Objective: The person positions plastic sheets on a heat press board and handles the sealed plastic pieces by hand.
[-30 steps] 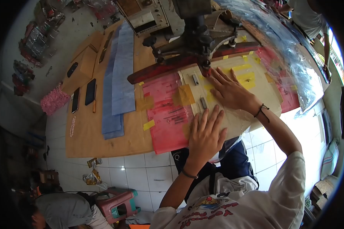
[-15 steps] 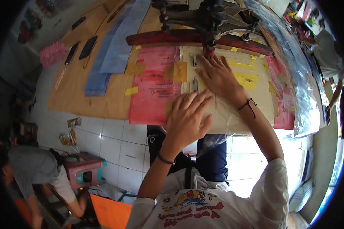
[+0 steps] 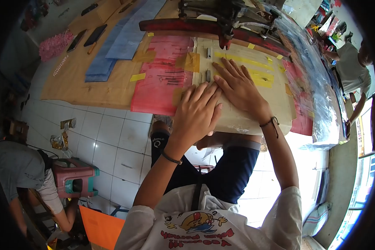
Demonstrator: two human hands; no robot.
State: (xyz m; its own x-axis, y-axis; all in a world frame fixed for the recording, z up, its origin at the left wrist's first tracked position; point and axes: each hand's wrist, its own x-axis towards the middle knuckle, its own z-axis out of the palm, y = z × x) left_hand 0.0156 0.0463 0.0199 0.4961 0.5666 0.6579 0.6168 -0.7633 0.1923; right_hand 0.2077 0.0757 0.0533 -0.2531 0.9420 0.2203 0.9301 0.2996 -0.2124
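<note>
My left hand [image 3: 197,111] lies flat, fingers spread, on the near part of the beige board [image 3: 237,118], by the edge of the red taped sheet [image 3: 156,89]. To its right, my right hand [image 3: 240,88] rests palm down on the same board, fingers apart, beside yellow tape strips [image 3: 260,78]. Neither hand holds anything. Two small metal pieces, one at the board's upper left [image 3: 209,53] and one lower [image 3: 208,75], sit near my fingertips. Beyond them a dark red bar [image 3: 177,26] on a black metal frame spans above the board.
Blue sheets [image 3: 127,43], two phones and a pink bundle [image 3: 56,45] are at the left of the table. Clear plastic [image 3: 316,91] covers the right side. One person [image 3: 18,166] crouches lower left near a red stool [image 3: 75,177]; another [image 3: 352,66] stands at right.
The view has shifted, so the table sits higher in the frame. My right hand has drawn back from the bar's central tip toward me, and my hands are closer together.
</note>
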